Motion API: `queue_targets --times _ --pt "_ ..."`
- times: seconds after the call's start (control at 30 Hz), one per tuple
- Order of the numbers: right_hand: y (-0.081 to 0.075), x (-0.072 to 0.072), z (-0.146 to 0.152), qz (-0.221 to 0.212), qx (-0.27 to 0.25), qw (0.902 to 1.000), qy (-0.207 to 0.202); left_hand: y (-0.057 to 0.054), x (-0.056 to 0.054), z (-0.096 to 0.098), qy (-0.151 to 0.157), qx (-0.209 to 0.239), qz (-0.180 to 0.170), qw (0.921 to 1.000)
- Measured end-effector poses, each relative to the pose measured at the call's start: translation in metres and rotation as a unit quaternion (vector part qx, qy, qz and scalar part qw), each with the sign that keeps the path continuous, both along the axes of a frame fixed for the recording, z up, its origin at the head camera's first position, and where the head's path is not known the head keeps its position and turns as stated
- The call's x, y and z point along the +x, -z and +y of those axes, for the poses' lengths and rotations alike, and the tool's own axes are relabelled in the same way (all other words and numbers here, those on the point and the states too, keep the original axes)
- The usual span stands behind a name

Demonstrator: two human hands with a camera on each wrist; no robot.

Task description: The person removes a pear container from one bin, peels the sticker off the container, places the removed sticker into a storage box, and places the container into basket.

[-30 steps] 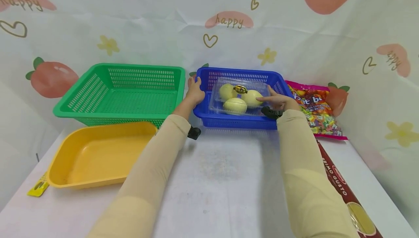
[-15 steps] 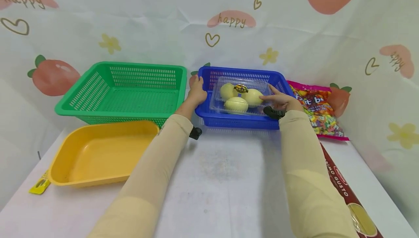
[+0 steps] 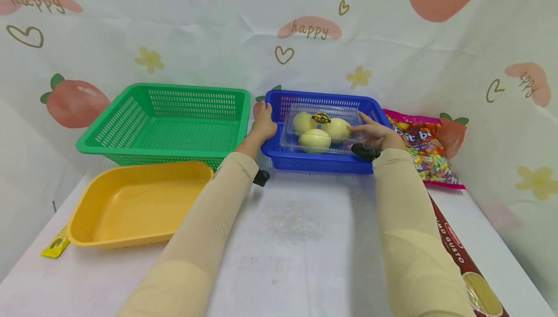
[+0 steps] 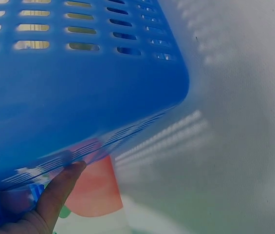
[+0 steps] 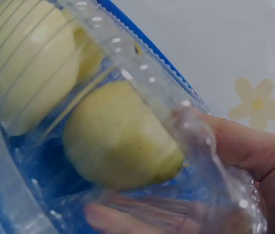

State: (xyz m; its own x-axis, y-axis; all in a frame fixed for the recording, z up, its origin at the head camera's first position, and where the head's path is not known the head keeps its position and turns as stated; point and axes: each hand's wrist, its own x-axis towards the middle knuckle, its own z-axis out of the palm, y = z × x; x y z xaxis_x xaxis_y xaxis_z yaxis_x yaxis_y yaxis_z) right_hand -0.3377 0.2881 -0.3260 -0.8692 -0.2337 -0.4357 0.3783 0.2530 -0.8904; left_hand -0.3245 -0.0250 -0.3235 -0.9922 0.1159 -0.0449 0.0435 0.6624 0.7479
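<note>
A clear plastic box (image 3: 286,139) with 3 pale yellow round fruits (image 3: 315,140) and a black-and-gold label sits tilted in the blue slotted basket (image 3: 322,163). My right hand (image 3: 377,134) grips the box's right end. In the right wrist view, that hand (image 5: 244,151) has one digit along the box's edge and other fingers seen through the clear plastic. At the basket's left side, my left hand (image 3: 263,126) holds the rim. The left wrist view shows a fingertip of this hand (image 4: 45,207) against the basket's slotted wall, its other fingers hidden.
To the left stands a green slotted basket (image 3: 163,152), with a yellow tub (image 3: 144,210) in front of it. A yellow sachet (image 3: 55,245) lies beside the tub. On the right are a candy bag (image 3: 425,150) and a dark red pasta pack (image 3: 462,259). A printed cloth (image 3: 209,31) hangs behind.
My left hand's fingers have drawn closer together at the basket's left rim. The box and both baskets keep their places, while the head view shifts slightly.
</note>
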Motion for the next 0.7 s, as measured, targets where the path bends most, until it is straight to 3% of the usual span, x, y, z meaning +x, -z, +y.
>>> queue_targets --times 0.3,0.7 --pt "-0.006 -0.001 -0.005 -0.027 -0.072 0.9968 0.02 0.001 -0.001 0.001 -0.001 -0.001 0.006 1.0" --pt "-0.015 0.002 -0.003 -0.022 -0.083 0.9959 0.029 0.003 -0.002 0.0 -0.003 -0.003 0.011 0.9999"
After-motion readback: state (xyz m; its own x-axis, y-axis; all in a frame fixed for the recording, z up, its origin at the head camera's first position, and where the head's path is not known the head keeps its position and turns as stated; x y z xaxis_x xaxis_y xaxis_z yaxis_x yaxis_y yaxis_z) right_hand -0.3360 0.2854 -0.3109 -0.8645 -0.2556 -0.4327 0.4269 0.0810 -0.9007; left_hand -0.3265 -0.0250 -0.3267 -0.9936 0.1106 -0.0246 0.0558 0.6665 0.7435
